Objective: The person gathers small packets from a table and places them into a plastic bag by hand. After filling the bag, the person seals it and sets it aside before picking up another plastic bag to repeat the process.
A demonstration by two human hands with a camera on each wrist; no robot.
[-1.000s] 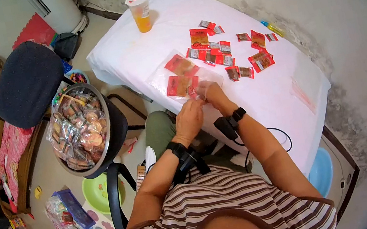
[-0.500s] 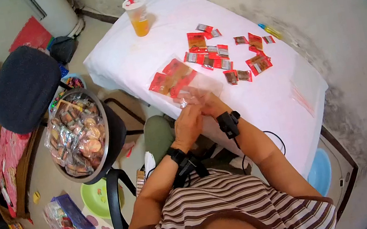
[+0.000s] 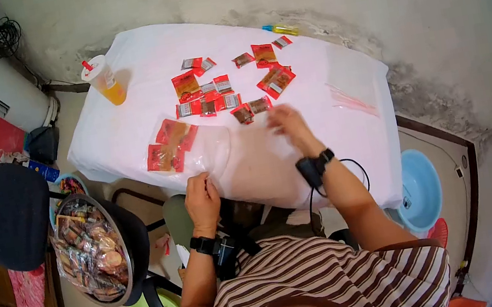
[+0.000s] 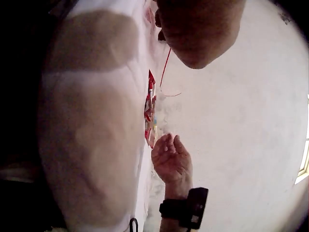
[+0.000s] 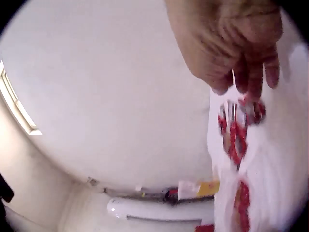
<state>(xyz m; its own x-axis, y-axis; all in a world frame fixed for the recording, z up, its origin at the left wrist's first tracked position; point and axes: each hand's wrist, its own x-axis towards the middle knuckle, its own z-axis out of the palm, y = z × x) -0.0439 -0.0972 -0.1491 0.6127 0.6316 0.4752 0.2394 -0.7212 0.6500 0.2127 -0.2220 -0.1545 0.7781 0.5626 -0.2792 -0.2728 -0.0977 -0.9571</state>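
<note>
A clear plastic bag (image 3: 214, 149) lies near the front edge of the white-covered table, with two large red-and-brown packets (image 3: 173, 143) showing at its left part. My left hand (image 3: 203, 201) is at the bag's near edge, fingers curled, pinching its plastic. Farther right, my right hand (image 3: 291, 127) hovers over the table with loosely bent fingers and nothing in them. Just beyond its fingertips are two small brown-and-red sachets (image 3: 259, 105). In the right wrist view, the right hand (image 5: 241, 43) hangs above blurred red packets (image 5: 236, 145).
Several red packets (image 3: 187, 87) and silver-labelled sachets (image 3: 223, 84) are spread across the table. A lidded cup of orange drink (image 3: 106, 82) stands at the far left. Thin clear bags with pink edges (image 3: 354, 101) lie right. A large pot of wrapped food (image 3: 90, 251) sits left of the table.
My right hand has left the bag and moved right toward the small sachets. The left hand stays at the bag's edge. The head view has turned to the right.
</note>
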